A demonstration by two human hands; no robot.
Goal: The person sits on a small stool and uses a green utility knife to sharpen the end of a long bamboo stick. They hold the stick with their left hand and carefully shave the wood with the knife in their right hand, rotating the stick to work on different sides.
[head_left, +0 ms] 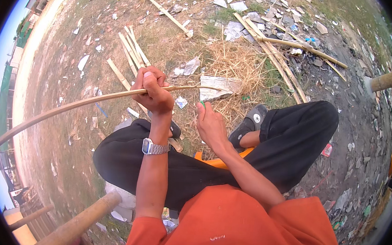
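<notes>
My left hand is closed around a long, thin bamboo strip. The strip curves from the far left rim, through my fist, to a thin tip over a pale, flat wooden block on the ground. My right hand is closed just below the block, apart from the strip. A small bit of bright green shows at its fingertips; the rest of what it grips is hidden by the fingers.
Split bamboo pieces lie beyond my left hand. Longer bamboo poles rest at the far right, near straw-like shavings. An orange seat shows between my legs. Thick bamboo posts stand at right and lower left. Litter covers the ground.
</notes>
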